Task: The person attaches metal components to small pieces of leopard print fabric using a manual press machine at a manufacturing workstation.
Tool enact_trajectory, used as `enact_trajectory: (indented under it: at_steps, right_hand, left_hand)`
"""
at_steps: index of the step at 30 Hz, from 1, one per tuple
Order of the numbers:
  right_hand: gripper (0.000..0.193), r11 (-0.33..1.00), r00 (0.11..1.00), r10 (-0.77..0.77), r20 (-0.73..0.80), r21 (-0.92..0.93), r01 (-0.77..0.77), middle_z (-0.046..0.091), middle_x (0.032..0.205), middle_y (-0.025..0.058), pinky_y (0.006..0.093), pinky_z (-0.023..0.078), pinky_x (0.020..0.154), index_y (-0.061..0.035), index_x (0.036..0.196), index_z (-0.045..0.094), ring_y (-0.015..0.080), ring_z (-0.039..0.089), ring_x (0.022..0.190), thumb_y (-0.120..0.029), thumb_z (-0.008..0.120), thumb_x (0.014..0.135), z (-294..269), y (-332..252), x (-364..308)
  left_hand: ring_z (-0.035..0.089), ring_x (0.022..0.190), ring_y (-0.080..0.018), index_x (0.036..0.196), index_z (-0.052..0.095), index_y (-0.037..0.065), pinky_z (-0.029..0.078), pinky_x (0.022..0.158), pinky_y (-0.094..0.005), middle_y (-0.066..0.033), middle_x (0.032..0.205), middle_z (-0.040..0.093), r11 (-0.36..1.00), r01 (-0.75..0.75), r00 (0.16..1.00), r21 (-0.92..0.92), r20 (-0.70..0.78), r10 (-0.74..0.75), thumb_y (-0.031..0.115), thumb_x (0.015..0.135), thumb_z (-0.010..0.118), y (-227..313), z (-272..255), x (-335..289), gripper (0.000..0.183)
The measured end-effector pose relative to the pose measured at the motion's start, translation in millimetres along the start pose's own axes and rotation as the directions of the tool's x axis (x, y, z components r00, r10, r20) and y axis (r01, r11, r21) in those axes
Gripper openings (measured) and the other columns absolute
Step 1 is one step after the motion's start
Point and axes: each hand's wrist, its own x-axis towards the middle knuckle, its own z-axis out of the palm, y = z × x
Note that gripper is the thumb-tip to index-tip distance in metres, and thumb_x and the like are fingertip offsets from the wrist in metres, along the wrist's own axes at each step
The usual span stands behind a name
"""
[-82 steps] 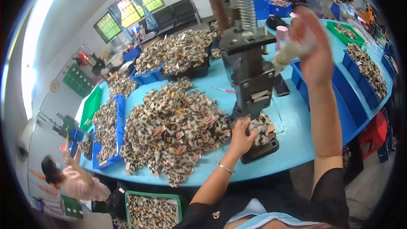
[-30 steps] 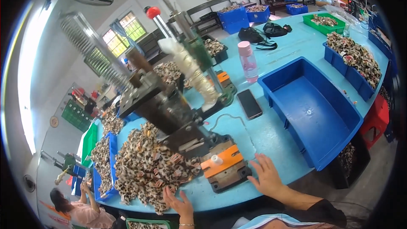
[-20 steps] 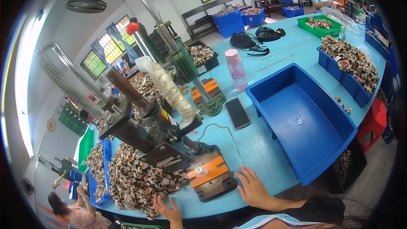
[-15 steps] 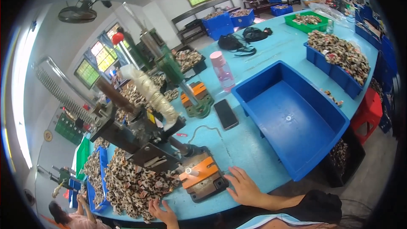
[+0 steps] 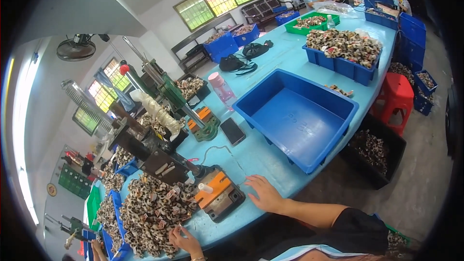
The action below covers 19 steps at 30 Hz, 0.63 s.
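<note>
My left hand (image 5: 187,242) is at the near edge of a big heap of small beige-and-black parts (image 5: 152,212). Its fingers are apart against the heap, and I see nothing held in them. Resting on the turquoise table, my right hand (image 5: 265,194) is open and empty, fingers stretched out. Just left of it stands a hand press (image 5: 164,164) whose metal base carries an orange plate (image 5: 212,189). A short white peg (image 5: 205,188) sticks up from that plate.
A large blue tray (image 5: 295,121) lies on the table (image 5: 261,162) to the right. Beyond are a phone (image 5: 233,131), a pink bottle (image 5: 221,91), a second press (image 5: 176,94) and a filled blue bin (image 5: 343,63). A red stool (image 5: 398,96) and black bin (image 5: 394,159) stand beside the table.
My view has turned to the right, so the table and presses sit farther left in the picture. My left hand's fingers are a little more bent at the heap; my right hand stays open.
</note>
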Motion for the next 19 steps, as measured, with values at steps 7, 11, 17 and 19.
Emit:
enact_trajectory:
  at_steps: [7, 11, 17, 19]
  right_hand:
    - [0.034, 0.994, 0.996, -0.094, 0.005, 0.055, 0.093, 0.055, 0.12, 0.012, 0.0382, 0.049, 0.085, -0.0043, 0.113, 0.055, 0.0307, 0.058, 0.103, -0.007, 0.063, 0.08, -74.7, -46.9, -13.5]
    - [0.034, 0.926, 0.88, -0.367, -0.301, -0.214, 0.312, 0.059, 0.107, 0.0134, 0.0321, 0.053, 0.072, -0.0042, 0.108, 0.056, 0.0256, 0.062, 0.085, 0.003, 0.065, 0.076, -168.5, -52.3, 31.5]
    - [0.011, 0.857, 0.6, -0.161, -0.784, -0.412, -0.309, 0.065, 0.083, 0.013, 0.0352, 0.052, 0.065, -0.0038, 0.093, 0.059, 0.0254, 0.066, 0.072, -0.008, 0.058, 0.083, -358.3, 92.9, 101.8]
    - [0.03, 0.69, 0.738, 0.103, -0.667, -0.487, -0.535, 0.068, 0.097, 0.015, 0.0387, 0.052, 0.079, -0.008, 0.113, 0.06, 0.0257, 0.067, 0.089, -0.014, 0.062, 0.083, -432.3, 198.1, 86.3]
  left_hand:
    - [0.047, 0.102, -0.0291, 0.098, 0.059, -0.002, 0.038, 0.087, -0.0409, -0.0133, 0.104, 0.053, 0.999, 0.025, 0.999, -0.029, -0.048, -0.027, 0.021, 0.094, 0.052, -3.5, 1.0, -1.2, 0.024]
    - [0.048, 0.101, -0.0285, 0.096, 0.06, -0.002, 0.038, 0.086, -0.0414, -0.0125, 0.101, 0.054, 0.99, 0.112, 0.994, -0.09, 0.028, -0.11, 0.022, 0.095, 0.051, -5.6, -2.9, -2.1, 0.026]
    - [0.048, 0.097, -0.0291, 0.094, 0.061, -0.002, 0.038, 0.085, -0.0415, -0.0122, 0.094, 0.055, 0.991, 0.066, 0.997, -0.12, -0.04, -0.071, 0.022, 0.095, 0.05, -4.6, 1.2, -3.0, 0.026]
    - [0.049, 0.099, -0.0294, 0.094, 0.061, -0.001, 0.037, 0.086, -0.0421, -0.0126, 0.095, 0.055, 0.984, 0.097, 0.995, -0.153, -0.013, -0.1, 0.022, 0.094, 0.051, 5.5, 0.3, -0.9, 0.026]
